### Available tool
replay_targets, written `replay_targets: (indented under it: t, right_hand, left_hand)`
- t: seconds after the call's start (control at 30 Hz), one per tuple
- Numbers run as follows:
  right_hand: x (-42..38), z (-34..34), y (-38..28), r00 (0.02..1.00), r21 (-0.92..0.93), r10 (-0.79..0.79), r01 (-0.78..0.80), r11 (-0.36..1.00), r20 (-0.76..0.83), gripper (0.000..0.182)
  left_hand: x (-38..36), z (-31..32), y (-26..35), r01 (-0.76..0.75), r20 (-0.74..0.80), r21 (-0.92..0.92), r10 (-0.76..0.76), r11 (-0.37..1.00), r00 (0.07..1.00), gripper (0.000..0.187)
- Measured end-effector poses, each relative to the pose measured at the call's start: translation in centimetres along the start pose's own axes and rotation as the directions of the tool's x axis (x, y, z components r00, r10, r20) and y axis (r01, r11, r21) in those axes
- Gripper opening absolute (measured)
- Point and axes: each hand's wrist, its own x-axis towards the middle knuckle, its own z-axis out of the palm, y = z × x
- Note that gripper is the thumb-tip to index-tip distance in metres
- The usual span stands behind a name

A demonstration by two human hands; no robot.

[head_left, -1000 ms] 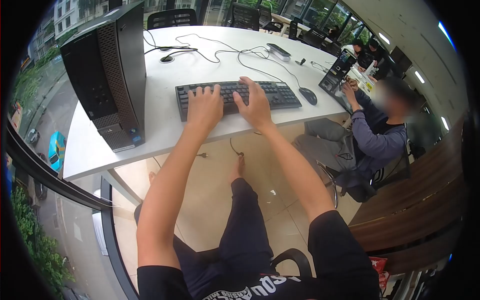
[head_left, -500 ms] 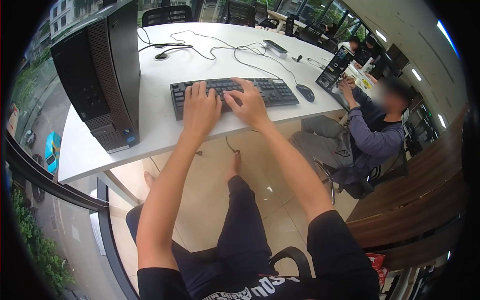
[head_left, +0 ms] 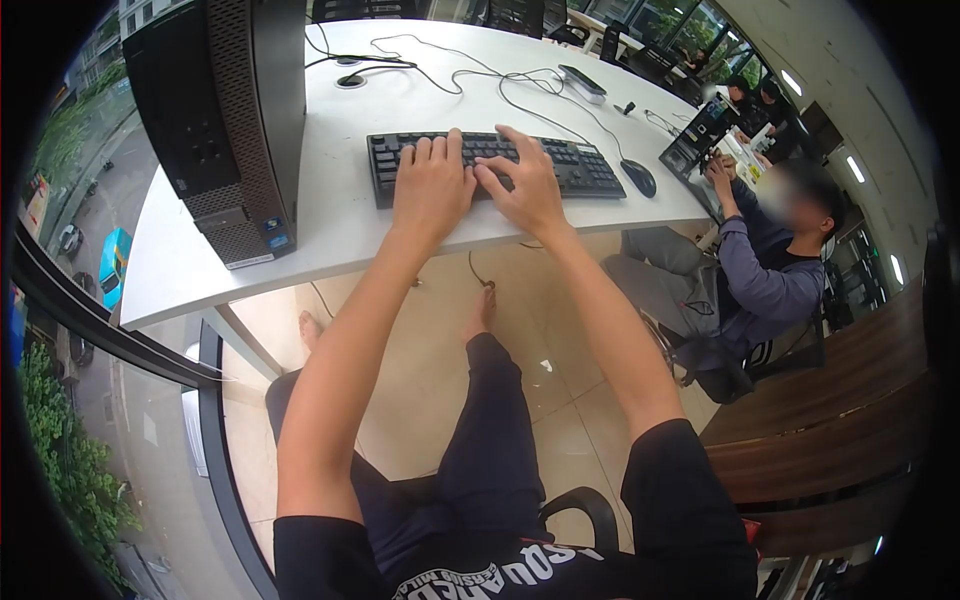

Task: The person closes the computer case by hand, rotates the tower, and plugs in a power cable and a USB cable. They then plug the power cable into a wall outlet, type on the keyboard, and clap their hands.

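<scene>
A black keyboard [head_left: 590, 172] lies along the front edge of the white table. My left hand [head_left: 432, 188] rests on its left part, palm down, fingers stretched over the keys. Just to its right, my right hand [head_left: 525, 187] is on the middle of the keyboard with fingers spread, its index finger reaching to the top rows. The two thumbs are close together near the lower keys. Neither hand holds anything. A black mouse [head_left: 638, 178] lies at the keyboard's right end, apart from my right hand, with its cable running back across the table.
A black desktop computer tower [head_left: 225, 130] stands upright at the left on the white table [head_left: 335, 215]. Cables [head_left: 440, 75] and a small black-and-white box [head_left: 582, 84] lie farther back. At right, a seated person [head_left: 770, 250] handles an opened computer case [head_left: 692, 145].
The camera view has shifted, so the table and keyboard appear higher and farther right. My hands stay on the keyboard, with small changes in finger position.
</scene>
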Motion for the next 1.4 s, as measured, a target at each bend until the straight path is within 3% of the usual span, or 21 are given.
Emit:
replay_targets:
  t: [0.17,0.27,0.37,0.5,0.6,0.7,0.8,0.9,1.0,1.2,1.4]
  right_hand:
    - [-0.1,-0.1,-0.3,0.996,-0.051,-0.040,0.036,0.998,-0.075,0.024]
    - [0.0,0.2,0.3,0.969,-0.140,0.035,-0.071,0.988,-0.245,0.040]
    - [-0.1,0.3,0.5,0.951,-0.154,0.099,-0.149,0.977,-0.293,0.056]
    - [-0.3,0.1,0.5,0.948,-0.112,0.227,-0.256,0.960,-0.224,0.063]
    - [-0.2,0.1,0.4,0.953,-0.157,0.170,-0.213,0.964,-0.251,0.065]
    - [-0.4,0.1,-0.1,0.968,0.071,0.179,-0.169,0.983,-0.173,0.058]
    - [-0.2,-0.6,-0.2,0.991,0.141,0.133,-0.136,0.981,0.031,0.044]
    - [-0.2,-0.1,0.0,0.994,0.132,-0.039,0.053,0.990,-0.104,0.024]
    - [-0.2,-0.5,-0.3,0.996,0.182,-0.022,0.037,0.983,-0.081,0.015]
    - [-0.5,0.0,0.5,0.993,0.106,-0.101,0.108,0.989,-0.067,0.023]
    - [0.0,0.5,0.4,0.999,0.084,-0.041,0.039,0.996,0.019,0.033]
  left_hand:
    - [0.0,0.1,-0.1,-0.014,0.008,0.003,0.014,1.000,1.000,0.048]
    - [0.0,-0.1,0.2,0.022,0.011,-0.005,-0.022,1.000,1.000,0.044]
    - [-0.1,-0.2,0.1,0.009,0.003,0.005,-0.009,1.000,1.000,0.041]
    - [-0.2,-0.5,0.1,0.037,-0.035,0.003,-0.037,0.999,0.999,0.041]
    - [-0.1,-1.0,-0.1,0.109,-0.079,-0.067,-0.115,0.992,0.990,0.044]
    - [-0.1,-1.1,-0.5,0.181,-0.126,-0.124,-0.196,0.976,0.973,0.046]
    - [-0.2,-1.2,-0.7,0.188,-0.085,-0.114,-0.198,0.976,0.976,0.041]
    - [-0.3,-1.3,-0.5,0.128,0.024,-0.092,-0.126,0.988,0.992,0.035]
    - [-0.5,-1.0,-0.5,0.053,0.010,-0.123,-0.052,0.991,0.999,0.033]
    - [-0.4,-0.6,-0.2,-0.007,-0.023,-0.098,0.005,0.995,1.000,0.031]
    - [-0.2,-0.1,-0.5,-0.002,-0.052,-0.100,-0.003,0.995,0.999,0.030]
